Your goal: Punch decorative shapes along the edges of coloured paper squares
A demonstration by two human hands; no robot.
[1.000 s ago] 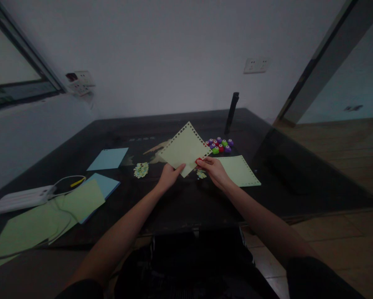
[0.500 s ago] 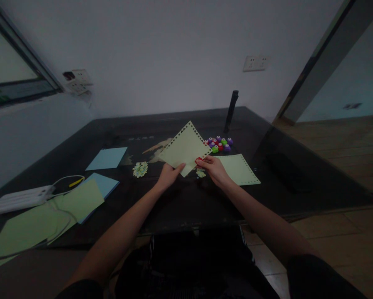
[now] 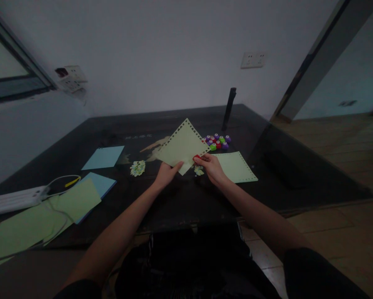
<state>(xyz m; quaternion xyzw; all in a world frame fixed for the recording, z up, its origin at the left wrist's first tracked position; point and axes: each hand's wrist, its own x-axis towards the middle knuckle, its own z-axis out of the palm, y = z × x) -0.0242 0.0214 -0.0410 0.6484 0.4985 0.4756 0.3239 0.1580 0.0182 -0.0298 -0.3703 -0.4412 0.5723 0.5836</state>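
Observation:
A pale green sheet of paper [image 3: 184,145] is held up like a diamond above the table, with punched holes along its two upper edges. My left hand [image 3: 167,174] pinches its lower left part, thumb on top. In my right hand [image 3: 211,166] a small red craft punch [image 3: 196,158] sits at the sheet's lower right edge, the thumb pressing on it; most of the punch is hidden by fingers. Beneath the sheet lies a small pile of paper cut-outs [image 3: 199,170]. Right of my right hand rests another pale green sheet [image 3: 237,167] with holes along its edges.
Several purple, red and green punches [image 3: 217,142] cluster behind my right hand. A larger heap of cut-outs [image 3: 138,168] lies left. Blue paper [image 3: 103,158], loose green sheets [image 3: 24,220] and a white power strip [image 3: 16,200] with cables occupy the left side. A black upright object [image 3: 229,109] stands behind.
The camera view has shifted slightly, moving the whole scene a little left and up. Both hands keep their hold on the sheet and the punch; no other clear change shows.

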